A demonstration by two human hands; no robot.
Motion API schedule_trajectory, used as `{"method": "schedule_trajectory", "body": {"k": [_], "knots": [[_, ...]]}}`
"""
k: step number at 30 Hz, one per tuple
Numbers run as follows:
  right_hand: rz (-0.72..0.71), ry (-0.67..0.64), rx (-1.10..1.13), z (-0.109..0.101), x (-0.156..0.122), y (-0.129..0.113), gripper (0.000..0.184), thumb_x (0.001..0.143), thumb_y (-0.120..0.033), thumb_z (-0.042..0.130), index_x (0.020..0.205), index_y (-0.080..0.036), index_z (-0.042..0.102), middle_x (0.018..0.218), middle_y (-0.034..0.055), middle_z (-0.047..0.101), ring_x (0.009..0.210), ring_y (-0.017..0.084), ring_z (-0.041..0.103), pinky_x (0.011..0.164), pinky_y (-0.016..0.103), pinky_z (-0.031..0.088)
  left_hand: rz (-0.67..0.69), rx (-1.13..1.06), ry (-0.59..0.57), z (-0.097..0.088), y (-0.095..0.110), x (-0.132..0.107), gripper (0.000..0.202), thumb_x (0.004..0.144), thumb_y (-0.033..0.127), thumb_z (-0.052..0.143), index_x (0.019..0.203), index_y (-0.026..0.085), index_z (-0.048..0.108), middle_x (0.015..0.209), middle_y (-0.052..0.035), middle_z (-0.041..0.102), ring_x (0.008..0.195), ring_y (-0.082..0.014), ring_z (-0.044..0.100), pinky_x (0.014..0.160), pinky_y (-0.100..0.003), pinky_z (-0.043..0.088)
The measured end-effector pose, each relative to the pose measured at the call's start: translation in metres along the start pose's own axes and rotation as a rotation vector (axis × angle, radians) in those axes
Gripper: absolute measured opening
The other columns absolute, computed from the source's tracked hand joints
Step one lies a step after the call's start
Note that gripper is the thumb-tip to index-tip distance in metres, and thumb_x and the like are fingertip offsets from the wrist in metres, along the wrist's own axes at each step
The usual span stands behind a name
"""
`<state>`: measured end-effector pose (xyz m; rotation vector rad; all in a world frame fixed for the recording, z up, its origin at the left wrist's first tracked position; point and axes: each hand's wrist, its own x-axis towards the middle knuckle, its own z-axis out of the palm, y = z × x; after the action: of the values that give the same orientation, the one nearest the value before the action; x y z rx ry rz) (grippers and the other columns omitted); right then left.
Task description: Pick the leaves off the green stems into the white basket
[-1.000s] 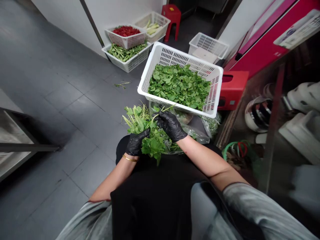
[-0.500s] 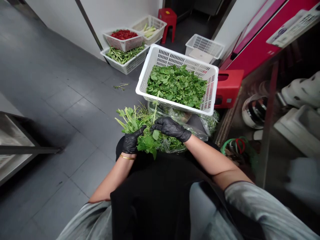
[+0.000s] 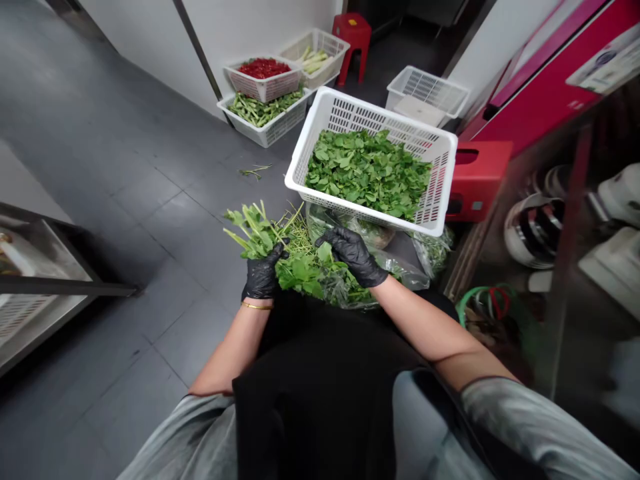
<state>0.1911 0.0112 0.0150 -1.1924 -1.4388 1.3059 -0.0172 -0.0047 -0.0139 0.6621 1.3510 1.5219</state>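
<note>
Both my hands wear black gloves and work over my lap. My left hand (image 3: pixel 261 277) is closed round a bunch of leafy green stems (image 3: pixel 260 233) that fans out to the upper left. My right hand (image 3: pixel 353 253) pinches leaves at the bunch's right side, over a clear plastic bag of greens (image 3: pixel 350 290). Just beyond stands a white slotted basket (image 3: pixel 440 183) filled with plucked green leaves (image 3: pixel 367 173).
On the grey tiled floor by the far wall stand baskets of red chillies (image 3: pixel 264 68), green beans (image 3: pixel 260 110) and pale stalks (image 3: pixel 314 59). An empty white basket (image 3: pixel 425 90), red stools (image 3: pixel 477 177) and a red cabinet (image 3: pixel 540 87) lie right. A metal shelf (image 3: pixel 45 287) is at left.
My right hand has dropped from the raised stem down onto the leaves beside the bunch. My left hand keeps its grip. The view has shifted slightly.
</note>
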Motion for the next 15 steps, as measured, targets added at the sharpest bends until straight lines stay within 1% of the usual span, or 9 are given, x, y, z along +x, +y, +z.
{"method": "schedule_trajectory", "body": {"k": [1, 3, 5, 7, 9, 10, 13, 14, 15], "knots": [[-0.004, -0.021, 0.033, -0.004, 0.004, -0.001, 0.045, 0.092, -0.059, 0.059, 0.091, -0.017, 0.075, 0.074, 0.0016, 0.067, 0.056, 0.012, 0.051, 0.058, 0.027, 0.043, 0.086, 0.066, 0.019, -0.003, 0.001, 0.006, 0.028, 0.062, 0.028, 0.087, 0.084, 0.018, 0.073, 0.087, -0.0050, 0.076, 0.071, -0.0176, 0.068, 0.076, -0.034, 0.057], [-0.054, -0.101, 0.052, -0.007, 0.012, -0.002, 0.045, 0.089, -0.060, 0.062, 0.087, -0.017, 0.076, 0.083, 0.0042, 0.071, 0.071, 0.015, 0.061, 0.071, 0.029, 0.049, 0.177, 0.146, 0.054, -0.008, 0.003, 0.017, 0.031, 0.061, 0.024, 0.086, 0.089, 0.018, 0.073, 0.094, -0.0080, 0.076, 0.075, -0.0188, 0.068, 0.079, -0.037, 0.056], [-0.064, -0.175, 0.062, -0.004, 0.021, -0.001, 0.046, 0.087, -0.062, 0.064, 0.084, -0.018, 0.076, 0.090, 0.0061, 0.074, 0.086, 0.019, 0.066, 0.085, 0.034, 0.052, 0.205, 0.159, 0.096, -0.014, 0.006, 0.023, 0.035, 0.061, 0.024, 0.085, 0.093, 0.017, 0.073, 0.096, -0.0093, 0.075, 0.074, -0.0189, 0.067, 0.076, -0.037, 0.055], [0.001, -0.208, 0.083, 0.007, 0.030, 0.002, 0.046, 0.081, -0.064, 0.069, 0.080, -0.018, 0.076, 0.088, 0.0065, 0.076, 0.090, 0.022, 0.069, 0.091, 0.038, 0.053, 0.182, 0.089, 0.131, -0.018, 0.011, 0.023, 0.035, 0.062, 0.027, 0.085, 0.093, 0.017, 0.073, 0.090, -0.0067, 0.074, 0.066, -0.0165, 0.064, 0.067, -0.033, 0.053], [0.080, -0.201, 0.121, 0.022, 0.039, 0.006, 0.046, 0.072, -0.063, 0.077, 0.081, -0.018, 0.075, 0.088, 0.0070, 0.076, 0.092, 0.024, 0.070, 0.091, 0.040, 0.055, 0.080, -0.030, 0.129, -0.018, 0.018, 0.016, 0.033, 0.062, 0.030, 0.085, 0.089, 0.016, 0.072, 0.077, -0.0022, 0.071, 0.059, -0.0132, 0.060, 0.058, -0.028, 0.049], [0.102, -0.198, 0.143, 0.030, 0.044, 0.007, 0.047, 0.068, -0.060, 0.080, 0.086, -0.017, 0.076, 0.092, 0.0076, 0.077, 0.095, 0.024, 0.070, 0.091, 0.041, 0.055, 0.004, -0.094, 0.111, -0.018, 0.022, 0.011, 0.032, 0.061, 0.030, 0.085, 0.087, 0.015, 0.072, 0.070, -0.0003, 0.068, 0.055, -0.0118, 0.058, 0.055, -0.026, 0.047], [0.092, -0.211, 0.217, 0.050, 0.055, 0.007, 0.056, 0.065, -0.053, 0.084, 0.108, -0.018, 0.075, 0.113, 0.0082, 0.075, 0.106, 0.024, 0.068, 0.096, 0.040, 0.054, -0.220, -0.241, 0.008, -0.010, 0.031, -0.004, 0.030, 0.060, 0.029, 0.086, 0.081, 0.014, 0.071, 0.060, 0.0026, 0.062, 0.050, -0.0096, 0.054, 0.050, -0.023, 0.043], [0.076, -0.239, 0.237, 0.054, 0.058, 0.006, 0.058, 0.065, -0.051, 0.085, 0.112, -0.019, 0.075, 0.117, 0.0075, 0.074, 0.108, 0.023, 0.068, 0.098, 0.039, 0.053, -0.278, -0.281, -0.032, -0.007, 0.033, -0.008, 0.029, 0.060, 0.028, 0.087, 0.080, 0.015, 0.070, 0.060, 0.0027, 0.062, 0.050, -0.0094, 0.055, 0.050, -0.023, 0.044], [0.060, -0.281, 0.254, 0.057, 0.061, 0.005, 0.058, 0.065, -0.051, 0.085, 0.112, -0.019, 0.075, 0.117, 0.0069, 0.074, 0.108, 0.023, 0.068, 0.099, 0.039, 0.053, -0.327, -0.320, -0.069, -0.004, 0.034, -0.012, 0.028, 0.060, 0.026, 0.086, 0.078, 0.015, 0.069, 0.060, 0.0026, 0.061, 0.050, -0.0094, 0.055, 0.051, -0.023, 0.045]]}}
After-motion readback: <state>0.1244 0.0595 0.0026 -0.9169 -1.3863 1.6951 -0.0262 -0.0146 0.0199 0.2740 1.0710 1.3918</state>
